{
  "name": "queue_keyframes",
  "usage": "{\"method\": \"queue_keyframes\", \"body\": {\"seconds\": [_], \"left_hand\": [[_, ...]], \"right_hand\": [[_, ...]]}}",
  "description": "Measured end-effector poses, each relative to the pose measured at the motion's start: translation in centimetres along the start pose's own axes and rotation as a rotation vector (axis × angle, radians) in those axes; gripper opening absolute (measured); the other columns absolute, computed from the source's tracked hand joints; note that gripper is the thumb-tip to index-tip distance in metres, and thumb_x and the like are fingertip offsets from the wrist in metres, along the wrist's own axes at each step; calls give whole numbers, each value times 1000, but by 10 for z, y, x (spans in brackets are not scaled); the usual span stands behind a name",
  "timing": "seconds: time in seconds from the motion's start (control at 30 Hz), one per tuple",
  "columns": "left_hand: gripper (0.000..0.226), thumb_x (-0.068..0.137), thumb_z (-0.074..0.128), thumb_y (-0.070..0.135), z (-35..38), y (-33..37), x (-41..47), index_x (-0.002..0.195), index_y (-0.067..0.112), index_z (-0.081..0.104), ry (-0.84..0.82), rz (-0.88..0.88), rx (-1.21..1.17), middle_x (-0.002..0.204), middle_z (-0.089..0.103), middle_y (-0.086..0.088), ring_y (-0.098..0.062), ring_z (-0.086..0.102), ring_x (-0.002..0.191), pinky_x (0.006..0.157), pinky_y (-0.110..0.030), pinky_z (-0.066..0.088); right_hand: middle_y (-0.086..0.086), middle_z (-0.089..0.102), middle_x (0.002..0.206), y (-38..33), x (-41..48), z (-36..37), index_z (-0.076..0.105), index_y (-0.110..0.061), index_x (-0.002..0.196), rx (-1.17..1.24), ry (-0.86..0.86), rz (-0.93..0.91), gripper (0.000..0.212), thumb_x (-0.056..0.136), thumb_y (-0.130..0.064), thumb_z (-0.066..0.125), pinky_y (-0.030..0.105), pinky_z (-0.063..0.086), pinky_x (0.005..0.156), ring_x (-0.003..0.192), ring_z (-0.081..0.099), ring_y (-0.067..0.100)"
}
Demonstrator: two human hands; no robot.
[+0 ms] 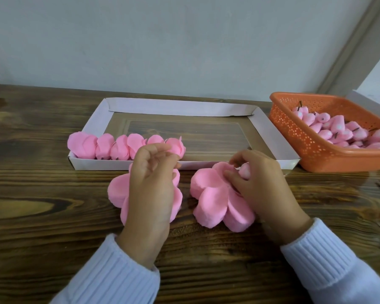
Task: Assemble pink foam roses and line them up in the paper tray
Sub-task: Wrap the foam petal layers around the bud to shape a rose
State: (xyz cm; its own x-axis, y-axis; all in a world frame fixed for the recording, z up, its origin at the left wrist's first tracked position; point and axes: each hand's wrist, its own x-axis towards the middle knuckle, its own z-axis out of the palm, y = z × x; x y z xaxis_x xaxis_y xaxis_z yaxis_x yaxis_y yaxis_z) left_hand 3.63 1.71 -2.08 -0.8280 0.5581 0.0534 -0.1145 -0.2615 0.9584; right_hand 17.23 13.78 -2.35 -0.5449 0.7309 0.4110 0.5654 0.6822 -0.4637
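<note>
The dark wooden surface carries everything, and the work looks to be in its early part. The paper tray lies at the middle of it. A row of roses, six as far as I can count, stands along the tray's near wall from the left corner to about halfway. The rest of that wall and the whole far side are yet to be filled. To the right, just beside the tray, the orange basket holds a large heap of pink buds on dark stems, so many flowers are left to make. In front of the tray lie two stacks of flat foam petals, the left petal stack and the right petal stack, both thick. The left hand is over its stack, its curled fingers up at the last rose in the row. I cannot tell whether it grips that rose or only touches it. The right hand pinches a single bud over the right petal stack, which I judge to be the start of the next rose.
</note>
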Motion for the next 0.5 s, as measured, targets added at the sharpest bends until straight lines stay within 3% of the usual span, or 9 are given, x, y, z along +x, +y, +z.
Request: {"method": "queue_keyframes", "body": {"seconds": [0.1, 0.2, 0.37, 0.5], "left_hand": [[19, 90, 63, 18, 0, 0, 0, 81, 34, 66, -1, 3, 0, 78, 67, 15, 5, 62, 70, 67, -20, 45], [19, 90, 63, 16, 0, 0, 0, 82, 32, 65, -6, 15, 2, 77, 66, 15, 6, 62, 69, 68, -19, 46], [18, 90, 61, 14, 0, 0, 0, 83, 31, 65, -10, 24, 7, 69, 66, 17, 6, 61, 66, 58, -9, 47], [18, 91, 61, 14, 0, 1, -1, 85, 30, 64, -16, 19, 8, 68, 66, 17, 8, 61, 66, 65, -15, 46]], "right_hand": [[-11, 57, 94, 1, 1, 0, 68, -19, 108, -30, -27, 12, 25, 85, -27, 71, 18, 38, 70, 87, 53, 8], [-12, 52, 88, 0, 2, 0, 68, -19, 96, -35, -39, 15, 14, 85, -28, 69, 9, 32, 63, 79, 48, 3], [-18, 52, 82, 1, 4, -1, 62, -25, 85, -4, -71, 41, 10, 84, -26, 71, 8, 30, 60, 76, 49, 1], [-13, 60, 92, 2, 2, 0, 67, -21, 105, 12, -32, 18, 22, 83, -22, 72, 4, 32, 66, 85, 53, 6]]}}
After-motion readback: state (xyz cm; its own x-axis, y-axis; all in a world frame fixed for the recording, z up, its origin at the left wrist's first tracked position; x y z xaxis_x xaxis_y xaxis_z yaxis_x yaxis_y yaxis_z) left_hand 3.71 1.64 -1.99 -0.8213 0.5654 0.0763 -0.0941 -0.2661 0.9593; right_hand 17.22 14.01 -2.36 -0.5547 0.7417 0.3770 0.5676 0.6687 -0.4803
